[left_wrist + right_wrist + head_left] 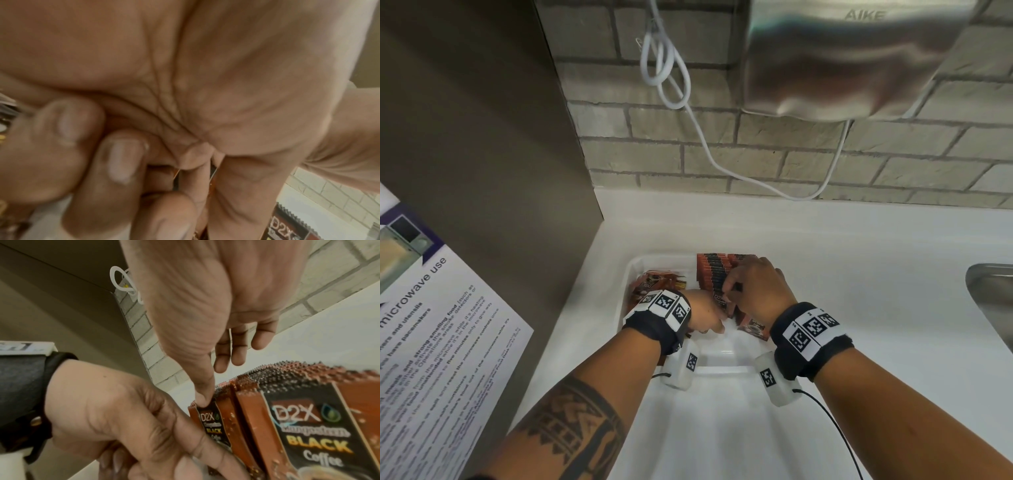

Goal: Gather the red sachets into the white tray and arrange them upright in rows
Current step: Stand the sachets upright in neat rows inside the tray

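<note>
Our left hand (705,313) pinches one red foil coffee sachet (211,421) upright against the standing row (714,274). Our right hand (755,289), fingers loosely spread, thumb steadying its top, keeps the row from toppling. Loose sachets (654,281) lie beyond the left wrist in the white plastic tray (722,370).

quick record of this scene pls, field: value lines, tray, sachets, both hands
tray: white tray on a white counter, beside a sink
upright rows: red sachets standing packed along the tray's right side
loose pile: sachets lying jumbled at the tray's far left
left hand: left hand pinches one sachet at the near end of the rows
right hand: right hand over the rows, thumb on that sachet's top edge
wall: brick, with a hand dryer and white cable
</note>
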